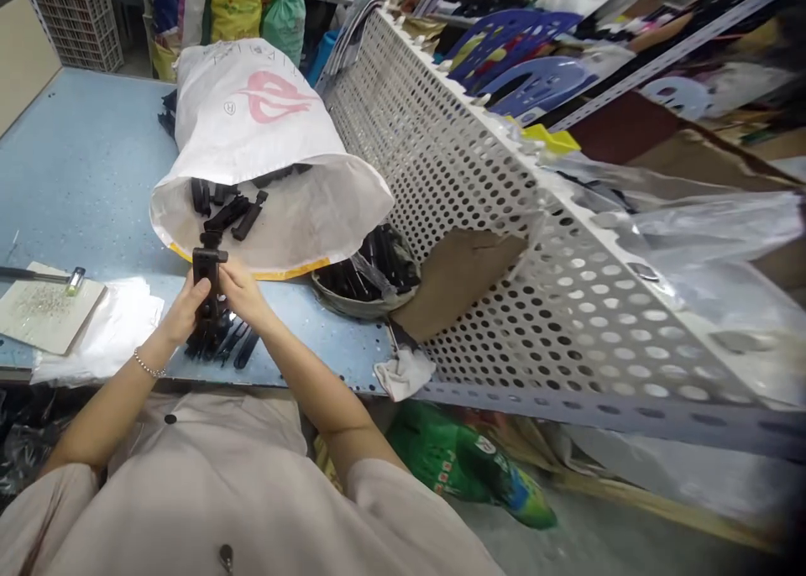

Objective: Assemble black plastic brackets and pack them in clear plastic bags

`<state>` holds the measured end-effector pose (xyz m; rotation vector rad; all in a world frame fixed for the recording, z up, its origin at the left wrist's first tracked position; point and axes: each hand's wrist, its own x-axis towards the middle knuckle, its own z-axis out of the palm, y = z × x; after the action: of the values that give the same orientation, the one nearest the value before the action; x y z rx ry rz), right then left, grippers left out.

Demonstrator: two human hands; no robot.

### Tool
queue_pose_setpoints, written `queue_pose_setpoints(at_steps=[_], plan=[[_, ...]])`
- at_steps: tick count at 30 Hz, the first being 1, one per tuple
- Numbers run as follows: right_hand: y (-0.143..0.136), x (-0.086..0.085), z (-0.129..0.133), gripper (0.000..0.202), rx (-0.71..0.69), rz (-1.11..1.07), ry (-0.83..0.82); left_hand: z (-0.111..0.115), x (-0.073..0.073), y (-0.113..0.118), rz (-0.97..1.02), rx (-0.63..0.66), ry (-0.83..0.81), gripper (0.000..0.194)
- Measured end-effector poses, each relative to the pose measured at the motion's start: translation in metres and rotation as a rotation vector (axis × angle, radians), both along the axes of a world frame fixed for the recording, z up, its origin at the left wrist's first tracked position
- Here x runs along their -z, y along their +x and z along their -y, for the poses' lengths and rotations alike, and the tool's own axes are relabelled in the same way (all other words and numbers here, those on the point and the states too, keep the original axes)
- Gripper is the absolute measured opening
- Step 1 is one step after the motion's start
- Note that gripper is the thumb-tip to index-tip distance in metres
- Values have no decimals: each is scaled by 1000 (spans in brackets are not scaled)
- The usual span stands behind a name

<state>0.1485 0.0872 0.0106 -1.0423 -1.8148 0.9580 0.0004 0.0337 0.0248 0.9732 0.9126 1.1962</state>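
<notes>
A black part with holes down its face (pixel 206 275) is held upright between my two hands, just in front of the mouth of a white sack (pixel 252 114). My left hand (pixel 184 309) grips its left side with the thumb on its face. On its right side, my right hand (pixel 243 292) is closed against it, the fingertips partly hidden. More black pieces (pixel 250 217) lie inside the sack's opening. Under and beside my hands, several slender black pieces (pixel 247 349) rest on the blue table (pixel 94 173).
Right of the sack stands a round container (pixel 368 306) of black pieces, beside brown cardboard (pixel 466 278) against a perforated metal panel (pixel 504 215). A tool (pixel 75 281) lies on a board (pixel 47 311) at the left, near white sheets (pixel 117 328). A cloth (pixel 405 373) hangs at the table's edge.
</notes>
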Motion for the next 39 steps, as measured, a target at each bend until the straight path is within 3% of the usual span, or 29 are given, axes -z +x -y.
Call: queue_pose_setpoints(at_steps=[4, 10, 14, 17, 19, 22, 25, 28, 31, 34, 36, 39], plan=[[5, -5, 25, 56, 189, 76, 250, 22, -11, -9, 24, 4, -136, 53], [17, -15, 25, 47, 18, 434, 602, 45, -20, -19, -48, 30, -181, 57], [12, -18, 17, 57, -55, 469, 513, 48, -18, -13, -67, -29, -185, 59], [8, -18, 32, 62, -128, 439, 365, 43, -17, -18, -62, -145, -189, 58], [4, -14, 53, 60, -215, 478, 423, 41, -17, -23, -49, -203, -194, 55], [-3, -1, 84, 52, -295, 558, 636, 42, -14, -25, -51, -210, -215, 48], [-9, 17, 101, 49, -279, 564, 670, 47, -4, -20, -127, -185, -229, 49], [-5, 31, 101, 49, -276, 546, 494, 40, 12, -24, -276, -221, -139, 57], [12, 44, 92, 42, -176, 620, 306, 14, 30, -43, -611, -279, -64, 62], [41, 58, 78, 44, -122, 716, 216, -17, 50, -57, -933, -284, -82, 43], [63, 65, 67, 42, -206, 696, 190, -27, 65, -53, -932, -217, -77, 37], [86, 66, 40, 34, -321, 588, 160, -21, 87, -31, -818, -140, -34, 40]])
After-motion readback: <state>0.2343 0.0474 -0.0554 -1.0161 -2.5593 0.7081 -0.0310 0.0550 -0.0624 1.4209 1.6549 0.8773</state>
